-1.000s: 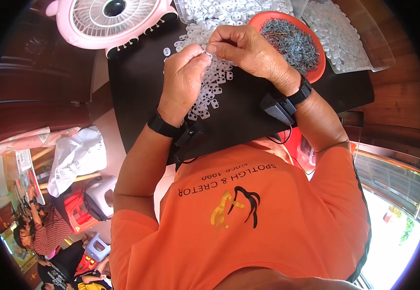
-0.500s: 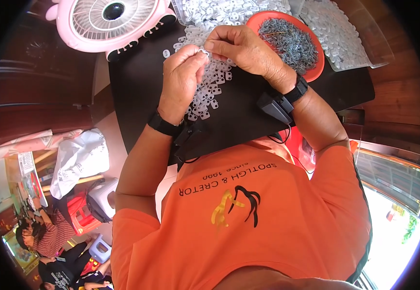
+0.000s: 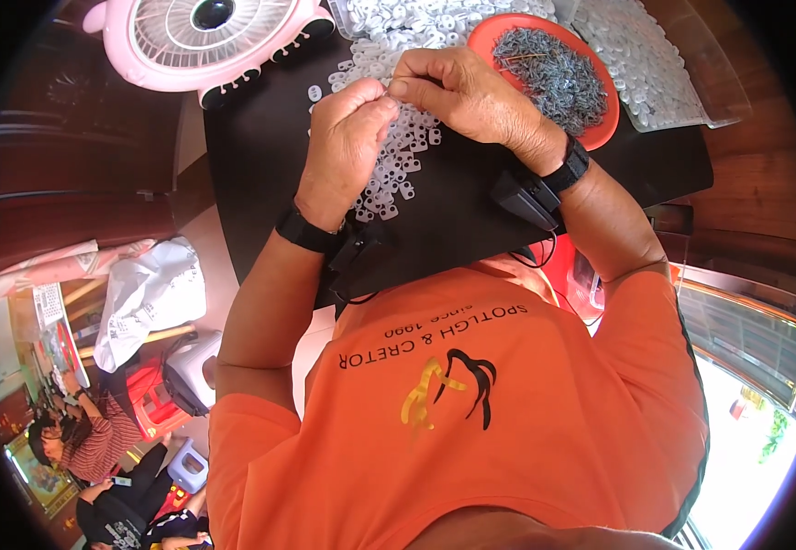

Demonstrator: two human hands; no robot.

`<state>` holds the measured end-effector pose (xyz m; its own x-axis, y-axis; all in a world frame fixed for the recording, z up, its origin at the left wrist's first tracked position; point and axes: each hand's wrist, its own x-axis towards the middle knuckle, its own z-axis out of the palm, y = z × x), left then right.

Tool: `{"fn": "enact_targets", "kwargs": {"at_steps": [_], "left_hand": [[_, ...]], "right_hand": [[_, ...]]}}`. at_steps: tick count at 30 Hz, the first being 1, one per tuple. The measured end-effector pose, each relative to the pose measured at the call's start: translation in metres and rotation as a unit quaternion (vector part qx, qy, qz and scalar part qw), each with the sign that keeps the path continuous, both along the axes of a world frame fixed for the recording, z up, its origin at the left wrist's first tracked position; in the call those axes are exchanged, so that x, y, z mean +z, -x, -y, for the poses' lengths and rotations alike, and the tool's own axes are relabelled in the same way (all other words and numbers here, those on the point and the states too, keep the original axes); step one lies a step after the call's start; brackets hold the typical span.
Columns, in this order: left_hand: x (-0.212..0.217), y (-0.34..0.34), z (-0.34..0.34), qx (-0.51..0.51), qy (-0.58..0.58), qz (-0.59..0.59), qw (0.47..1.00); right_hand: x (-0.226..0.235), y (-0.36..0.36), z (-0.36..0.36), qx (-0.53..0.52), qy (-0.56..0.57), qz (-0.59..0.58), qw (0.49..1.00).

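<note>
pinches with left hand, right hand | grip together, cannot tell on what | over white pieces on tabletop

The left grip and right grip meet at pinched fingertips above loose white pieces on the dark counter, near an orange-red plate of grey pieces.

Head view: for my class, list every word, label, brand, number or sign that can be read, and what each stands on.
Orange shirt: two curved lines of dark lettering, upside down here; legible, but not copied out.
White bag: dark printing, too small and blurred to read.
Black shirt, lower left: pale lettering, too small to read.
</note>
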<state>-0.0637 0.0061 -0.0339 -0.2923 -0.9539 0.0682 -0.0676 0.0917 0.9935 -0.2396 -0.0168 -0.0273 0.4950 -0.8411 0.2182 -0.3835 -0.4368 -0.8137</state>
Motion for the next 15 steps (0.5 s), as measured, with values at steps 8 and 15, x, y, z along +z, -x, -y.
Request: {"fn": "enact_targets", "kwargs": {"at_steps": [8, 15], "left_hand": [[0.0036, -0.0088, 0.009, -0.041, -0.059, 0.009, 0.997], [0.0061, -0.0092, 0.0093, -0.036, -0.05, 0.02, 0.998]], "right_hand": [[-0.0034, 0.001, 0.0038, 0.027, -0.132, 0.116, 0.984], [-0.0089, 0.0066, 0.0107, 0.069, -0.141, 0.127, 0.979]]}}
